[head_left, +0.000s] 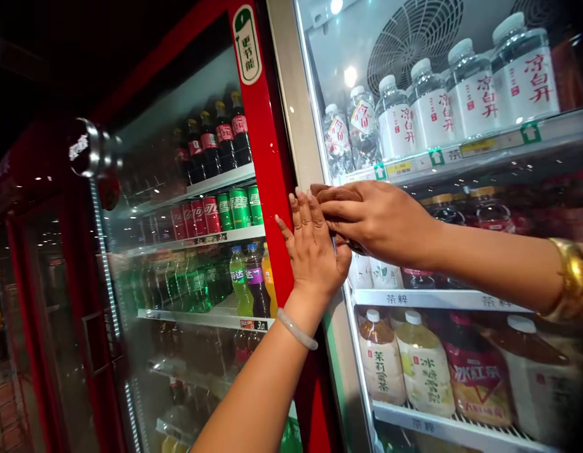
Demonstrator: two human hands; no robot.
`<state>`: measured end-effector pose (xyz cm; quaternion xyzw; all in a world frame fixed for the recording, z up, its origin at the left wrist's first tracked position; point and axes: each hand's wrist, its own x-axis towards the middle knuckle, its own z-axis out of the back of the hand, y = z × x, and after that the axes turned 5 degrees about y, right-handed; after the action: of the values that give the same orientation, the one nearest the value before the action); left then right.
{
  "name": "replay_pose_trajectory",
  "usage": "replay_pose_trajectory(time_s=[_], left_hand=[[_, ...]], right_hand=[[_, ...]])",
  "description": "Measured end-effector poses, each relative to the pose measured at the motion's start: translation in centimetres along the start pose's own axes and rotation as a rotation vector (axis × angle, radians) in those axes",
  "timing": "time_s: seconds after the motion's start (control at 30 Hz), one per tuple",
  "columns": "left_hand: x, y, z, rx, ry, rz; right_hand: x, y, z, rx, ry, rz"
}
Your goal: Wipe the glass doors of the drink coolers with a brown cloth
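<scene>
My left hand (313,248) lies flat with fingers spread against the edge between the red fridge frame (272,157) and the pale frame (296,107) of the fridge on the right. A pale bangle circles its wrist. My right hand (381,217), with a gold bracelet on the wrist, reaches in from the right. Its fingers are pressed together around the edge of the pale frame, beside the left fingertips. Part of its fingers and whatever lies under them are hidden.
Behind the left glass are shelves of cola bottles (224,133), cans (239,209) and soda bottles (260,280). The right fridge holds water bottles (433,107) above and tea bottles (426,365) below. Further red fridges (79,302) stand at the far left.
</scene>
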<state>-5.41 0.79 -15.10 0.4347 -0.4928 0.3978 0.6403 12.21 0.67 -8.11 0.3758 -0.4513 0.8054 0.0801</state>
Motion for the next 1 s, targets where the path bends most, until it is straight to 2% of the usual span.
replay_pose_trajectory(time_s=[0.07, 0.13, 0.2, 0.27, 0.33, 0.43, 0.5, 0.57, 0.63, 0.73, 0.8, 0.87, 0.93, 0.97, 1.0], left_hand=[[-0.8, 0.2, 0.5, -0.020, 0.064, -0.024], [-1.4, 0.4, 1.1, -0.014, 0.120, -0.018], [-1.8, 0.7, 1.6, -0.001, 0.145, 0.003], [-2.4, 1.1, 1.8, -0.006, 0.149, 0.029], [-3.4, 1.4, 1.9, -0.026, 0.150, 0.050], [-6.3, 1.4, 1.9, -0.042, 0.173, 0.011], [-8.7, 1.2, 1.8, -0.037, 0.208, -0.038], [-10.7, 0.7, 1.8, -0.031, 0.233, -0.044], [-12.0, 0.2, 1.7, -0.028, 0.240, -0.003], [-12.8, -0.5, 1.8, -0.043, 0.261, 0.061], [-13.4, -0.8, 1.9, -0.084, 0.273, 0.085], [-14.8, -1.0, 1.9, -0.145, 0.286, 0.092], [-17.1, -1.1, 1.9, -0.183, 0.324, 0.080], [-18.3, -1.3, 2.0, -0.184, 0.361, 0.080], [-19.6, -1.4, 2.1, -0.178, 0.406, 0.086]], right_hand=[[-0.8, 0.2, 0.7, -0.008, 0.117, 0.067], [0.4, -1.3, 1.5, 0.016, 0.161, 0.050], [2.2, -3.0, 1.7, -0.021, 0.119, -0.048], [2.9, -3.0, 1.2, -0.011, 0.077, -0.134], [1.6, -0.6, 0.1, 0.007, 0.075, -0.162], [-3.4, 5.5, -1.7, 0.065, 0.179, -0.062], [-6.5, 8.4, -2.3, 0.088, 0.220, -0.043], [-7.6, 9.0, -2.2, 0.129, 0.281, 0.004], [-6.5, 7.9, -1.5, 0.140, 0.309, -0.033], [-4.0, 6.3, -0.9, 0.075, 0.217, -0.221], [-4.3, 7.2, -1.5, 0.007, 0.129, -0.266], [-6.7, 9.8, -2.8, -0.057, 0.073, -0.162], [-10.4, 12.8, -4.3, -0.079, 0.010, 0.039], [-12.2, 13.9, -4.9, -0.059, -0.058, 0.097], [-13.7, 14.6, -5.3, -0.017, -0.073, 0.092]])
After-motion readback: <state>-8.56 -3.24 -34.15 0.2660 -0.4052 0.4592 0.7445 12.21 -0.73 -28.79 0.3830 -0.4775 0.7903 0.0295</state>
